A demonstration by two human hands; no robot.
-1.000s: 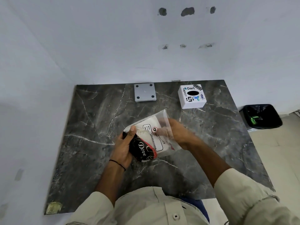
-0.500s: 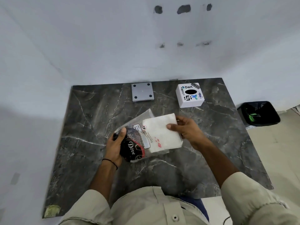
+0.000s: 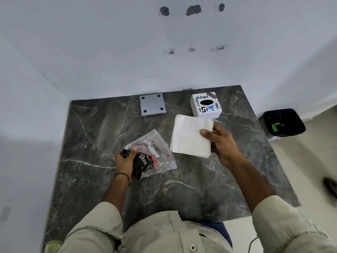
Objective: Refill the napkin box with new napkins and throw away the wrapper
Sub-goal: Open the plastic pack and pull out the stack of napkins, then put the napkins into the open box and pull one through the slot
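Note:
A square stack of white napkins (image 3: 189, 136) hangs above the dark marble table (image 3: 200, 189), pinched at its right edge by my right hand (image 3: 221, 145). The stack is fully out of the clear plastic wrapper (image 3: 156, 156), which has black and red print and lies flattened on the table. My left hand (image 3: 126, 161) grips the wrapper's left end. The white napkin box (image 3: 206, 105), covered in stickers with a dark oval hole on top, stands at the table's far right, just beyond the napkins.
A grey square plate (image 3: 152, 106) with a hole at each corner lies at the back middle of the table. A black bin (image 3: 281, 123) with a dark liner stands on the floor right of the table. White walls close in behind and to the left.
My right hand has pulled the napkin stack out of the wrapper and carried it right and back toward the box. The wrapper has gone flat in my left hand.

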